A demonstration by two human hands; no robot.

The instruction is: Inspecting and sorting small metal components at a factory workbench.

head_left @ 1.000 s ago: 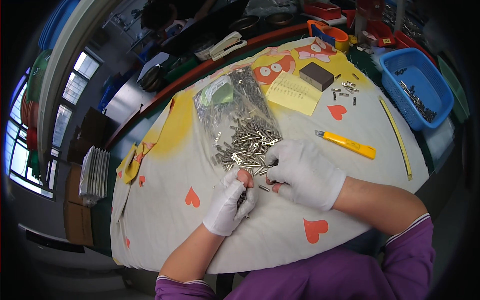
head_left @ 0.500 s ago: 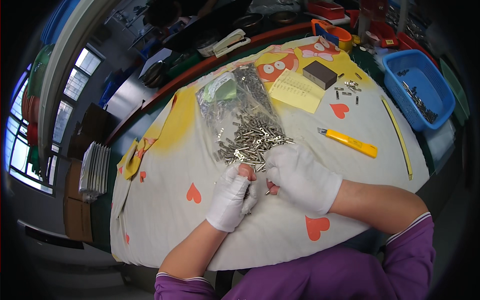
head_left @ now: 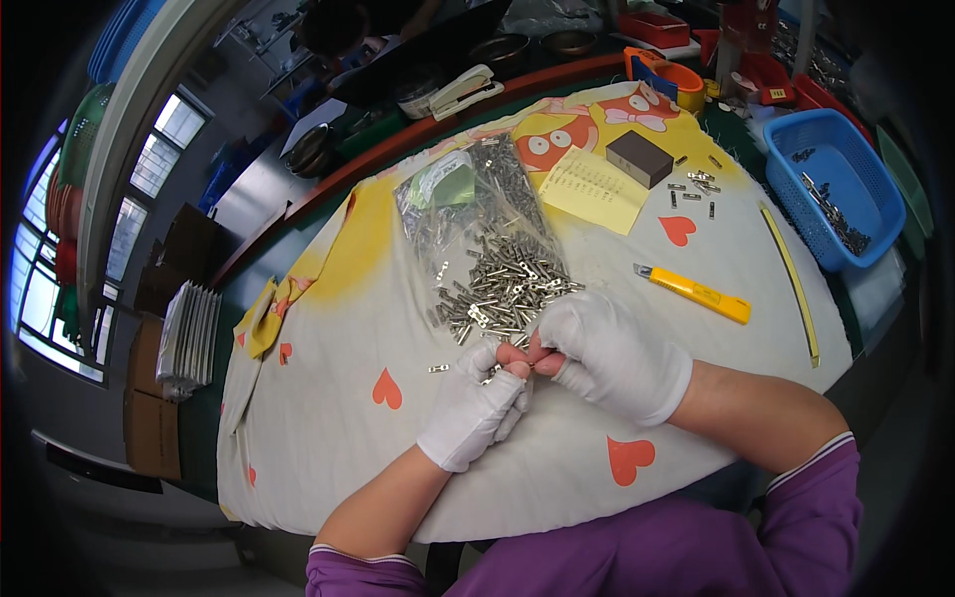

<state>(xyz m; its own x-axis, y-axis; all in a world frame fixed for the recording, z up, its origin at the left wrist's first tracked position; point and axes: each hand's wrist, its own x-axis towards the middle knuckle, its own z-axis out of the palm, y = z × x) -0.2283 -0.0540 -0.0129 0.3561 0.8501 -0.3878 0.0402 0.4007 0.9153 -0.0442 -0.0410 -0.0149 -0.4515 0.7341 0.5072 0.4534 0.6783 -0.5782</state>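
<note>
My left hand [head_left: 477, 406], in a white glove with bare fingertips, is closed, and glints of small metal parts [head_left: 489, 377] show at its fingers. Against its fingertips press those of my right hand [head_left: 619, 360], gloved the same way and pinched shut. Whatever sits between the touching fingertips is too small and covered to make out. Just beyond both hands, a heap of small silvery metal parts [head_left: 502, 289] spills from a clear plastic bag [head_left: 423, 229]. One loose metal part [head_left: 439, 369] lies left of my left hand.
A yellow utility knife [head_left: 696, 294] lies right of the heap. Farther back are a yellow paper slip [head_left: 597, 194], a dark block [head_left: 639, 159] and several loose parts [head_left: 702, 181]. A blue basket [head_left: 786, 189] holds more metal pieces. A yellow strip [head_left: 791, 284] lies at right.
My hands have come together, fingertips now touching where they were apart before. My right hand drew slightly nearer to me. A loose metal part now shows left of my left hand.
</note>
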